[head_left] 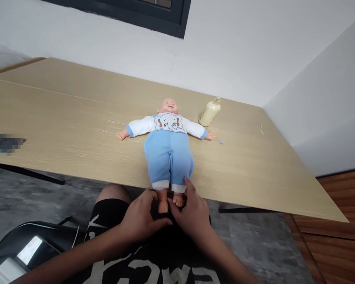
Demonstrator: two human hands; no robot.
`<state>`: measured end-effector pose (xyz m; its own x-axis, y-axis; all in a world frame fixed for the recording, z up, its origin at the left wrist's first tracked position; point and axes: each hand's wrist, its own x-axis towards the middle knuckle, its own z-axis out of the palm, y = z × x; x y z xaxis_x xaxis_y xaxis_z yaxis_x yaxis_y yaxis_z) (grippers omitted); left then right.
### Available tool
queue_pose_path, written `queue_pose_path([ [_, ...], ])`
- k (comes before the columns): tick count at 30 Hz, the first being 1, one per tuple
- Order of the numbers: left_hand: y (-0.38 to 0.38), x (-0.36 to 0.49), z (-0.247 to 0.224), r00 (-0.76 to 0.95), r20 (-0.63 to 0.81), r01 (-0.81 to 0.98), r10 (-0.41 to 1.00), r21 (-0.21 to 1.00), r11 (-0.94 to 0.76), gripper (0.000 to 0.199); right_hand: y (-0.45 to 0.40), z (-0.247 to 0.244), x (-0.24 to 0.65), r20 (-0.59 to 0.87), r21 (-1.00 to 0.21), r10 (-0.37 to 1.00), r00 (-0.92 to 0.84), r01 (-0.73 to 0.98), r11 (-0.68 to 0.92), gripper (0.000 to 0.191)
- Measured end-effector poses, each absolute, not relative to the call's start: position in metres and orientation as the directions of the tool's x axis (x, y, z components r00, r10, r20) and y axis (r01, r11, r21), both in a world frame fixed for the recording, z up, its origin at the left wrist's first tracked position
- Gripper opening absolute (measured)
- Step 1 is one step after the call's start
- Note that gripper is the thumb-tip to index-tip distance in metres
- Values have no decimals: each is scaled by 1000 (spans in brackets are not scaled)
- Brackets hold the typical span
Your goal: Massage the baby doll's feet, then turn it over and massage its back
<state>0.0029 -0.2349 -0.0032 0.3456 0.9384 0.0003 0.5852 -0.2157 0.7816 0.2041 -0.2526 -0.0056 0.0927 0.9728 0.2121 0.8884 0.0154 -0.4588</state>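
Observation:
A baby doll [168,152] in a white elephant top and blue trousers lies on its back on the light wooden table [62,130]. Its arms are spread and its bare feet hang over the front edge. My right hand [193,211] grips one ankle, thumb on the trouser cuff. My left hand [142,217] curls around the other foot, thumb stretched beneath it. Both hands are just below the table edge, above my lap.
A cream feeding bottle [210,112] lies near the doll's outstretched hand by the back wall. A small blue bit [221,142] rests beside that hand. A blurred dark object [4,142] sits at the table's left. A black chair holding a flat device [29,249] stands lower left.

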Motion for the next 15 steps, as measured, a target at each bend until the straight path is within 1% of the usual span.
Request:
queue_pose_path([
  [2,-233,6,-5,299,-71,626,952,767,-140,52,-252,-5,200,225,-458,971,84,888,29,79],
  [5,-231,6,-6,234,-109,665,966,742,-77,48,-253,-6,197,234,-465,970,72,884,47,78],
  [10,-230,1,-5,224,-117,690,967,720,-73,43,-254,-9,200,237,-459,970,56,886,61,76],
  [15,-233,-5,-1,265,-154,659,952,750,-62,32,-254,-7,201,243,-469,969,43,880,78,73],
])
